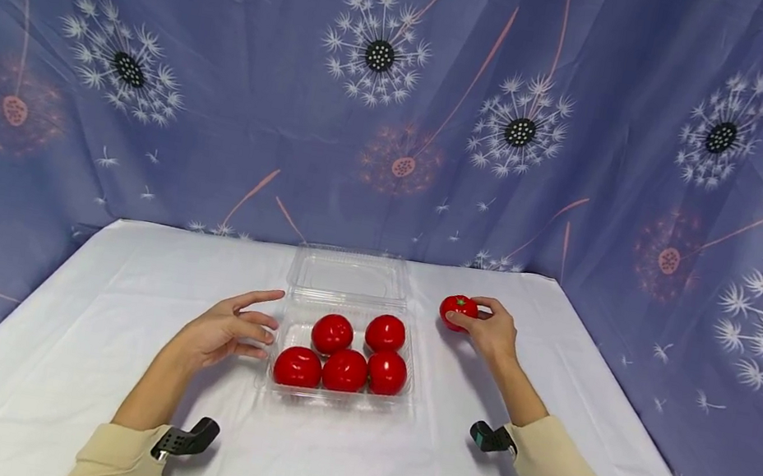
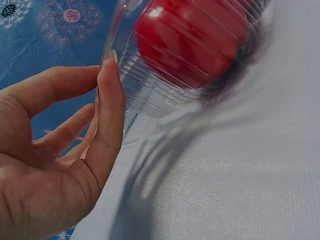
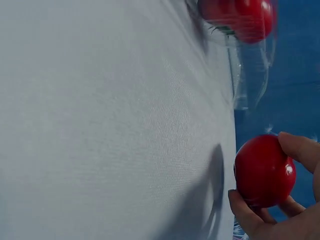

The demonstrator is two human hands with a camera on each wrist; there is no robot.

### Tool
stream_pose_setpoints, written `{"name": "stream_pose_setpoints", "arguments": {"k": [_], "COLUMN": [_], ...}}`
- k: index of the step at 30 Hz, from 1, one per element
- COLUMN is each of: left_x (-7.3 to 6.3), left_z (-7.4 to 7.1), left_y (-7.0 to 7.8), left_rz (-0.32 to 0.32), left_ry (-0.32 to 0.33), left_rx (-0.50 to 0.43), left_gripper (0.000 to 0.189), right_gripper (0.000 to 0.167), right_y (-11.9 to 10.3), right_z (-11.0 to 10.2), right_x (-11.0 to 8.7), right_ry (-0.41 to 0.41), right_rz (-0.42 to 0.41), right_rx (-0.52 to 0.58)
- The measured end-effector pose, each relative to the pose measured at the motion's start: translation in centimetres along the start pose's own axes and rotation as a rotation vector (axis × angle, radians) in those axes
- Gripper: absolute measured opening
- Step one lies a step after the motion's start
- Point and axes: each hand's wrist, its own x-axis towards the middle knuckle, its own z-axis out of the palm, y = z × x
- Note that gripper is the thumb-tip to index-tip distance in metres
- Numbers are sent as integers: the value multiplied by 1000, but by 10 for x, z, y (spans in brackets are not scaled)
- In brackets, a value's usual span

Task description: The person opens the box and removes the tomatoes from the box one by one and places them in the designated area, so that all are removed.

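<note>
In the head view, a clear plastic clamshell box (image 1: 356, 399) stands with its lid (image 1: 349, 276) laid back. Several red tomatoes (image 1: 345, 370) sit inside it, with a bare spot in its back left corner. My left hand (image 1: 227, 333) is at the box's left side, fingers loosely extended. The left wrist view has its fingertips (image 2: 110, 82) at the box rim; whether they press on it I cannot tell. To the right of the box, my right hand (image 1: 492, 332) pinches a tomato (image 1: 457, 312) with a green calyx between thumb and fingers. That tomato (image 3: 265, 171) appears raised off the cloth in the right wrist view.
A white cloth (image 1: 344, 473) covers the table. Behind it and along both sides hangs a blue curtain (image 1: 263, 86) with dandelion prints. Each wrist carries a small black camera, one on the left (image 1: 188, 440) and one on the right (image 1: 492, 437).
</note>
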Motion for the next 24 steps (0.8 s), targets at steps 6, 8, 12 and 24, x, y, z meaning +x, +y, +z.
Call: {"name": "stream_pose_setpoints", "arguments": {"k": [6, 8, 12, 24], "left_x": [0, 0, 2, 1], "left_z": [0, 0, 0, 0], "left_y": [1, 0, 1, 0], "left_rz": [-2, -3, -3, -5], "left_ry": [9, 6, 0, 0], "left_rx": [2, 3, -1, -8], "left_gripper": [80, 80, 80, 82], "right_gripper": [56, 56, 56, 59], "right_y": [-2, -4, -7, 0], "right_z": [9, 12, 16, 23], "right_x": [12, 15, 18, 25], "right_ry": [10, 13, 18, 24], "right_rz": [-3, -2, 2, -4], "right_rx": [-26, -33, -50, -68]}}
